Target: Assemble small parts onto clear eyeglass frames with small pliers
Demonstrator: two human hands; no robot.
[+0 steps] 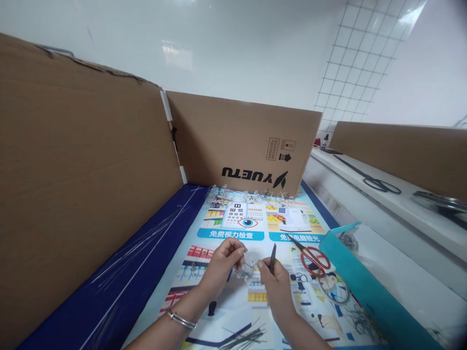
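Between my hands is a small, clear, shiny piece of looped wire and beads point(247, 272); its fine detail is blurred. My left hand point(225, 262) is closed, pinching its upper left side with thumb and fingertips. At its right edge is my right hand point(278, 287), fingers curled round a dark pointed tool point(273, 257) whose tip sticks up. The tool's lower part is hidden in the palm, so I cannot tell its exact kind. Scissors with red handles point(316, 262) lie to the right of my right hand, beside a round coil of wire point(333, 289).
Short dark wire lengths point(245, 337) lie near the front edge. A teal box point(379, 296) and tangled wire point(361, 321) are at right. Several clear wire pieces point(251, 196) line the base of a cardboard panel point(233, 136). Black scissors point(381, 184) rest on a white ledge.
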